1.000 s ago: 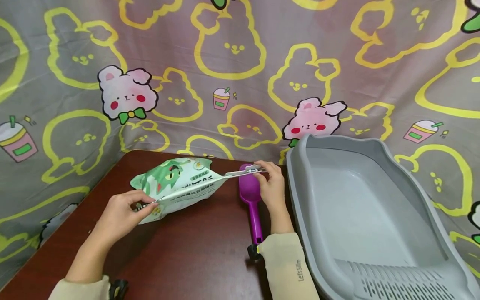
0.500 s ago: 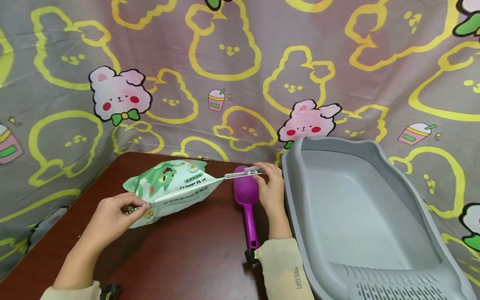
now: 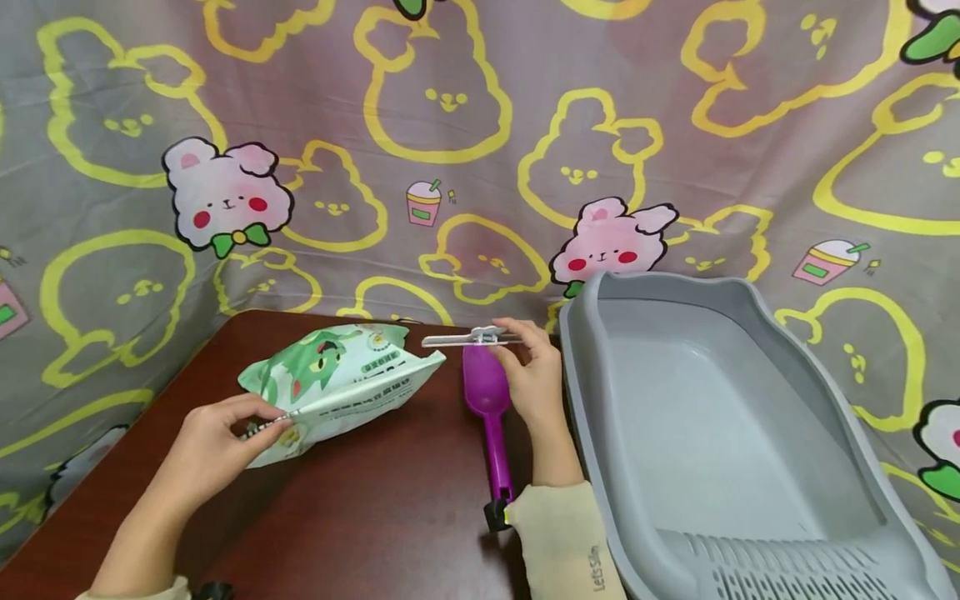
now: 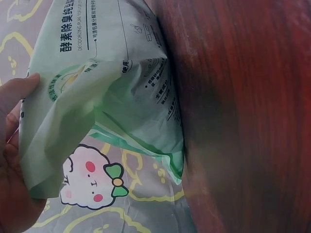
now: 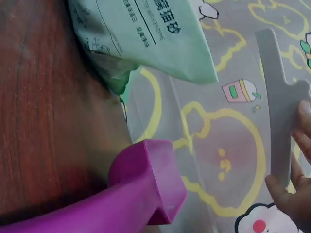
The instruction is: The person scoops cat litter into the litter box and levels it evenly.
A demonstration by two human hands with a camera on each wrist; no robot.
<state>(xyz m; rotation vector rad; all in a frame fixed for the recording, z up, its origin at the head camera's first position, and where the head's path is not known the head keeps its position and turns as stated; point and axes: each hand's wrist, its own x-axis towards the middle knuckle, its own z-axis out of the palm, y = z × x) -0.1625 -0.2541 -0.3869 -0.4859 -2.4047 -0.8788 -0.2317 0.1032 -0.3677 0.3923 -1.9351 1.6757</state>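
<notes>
The left forearm (image 3: 146,533) is angled inward near the left edge of the counter (image 3: 360,517), the left grip (image 3: 219,440) set in a pinch of thumb and fingers. The right forearm (image 3: 557,462) is stretched toward the far edge, the right grip (image 3: 534,375) likewise pinched.

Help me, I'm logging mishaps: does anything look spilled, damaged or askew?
Nothing stands out: no spill shows on the table, and the bag, white clip, purple scoop and gray tray show no visible damage.

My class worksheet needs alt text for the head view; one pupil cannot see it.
A person's left grip holds the edge of a green and white bag; the right grip holds a pale clip clear of it. To the right are a purple scoop, then a gray tray.
</notes>
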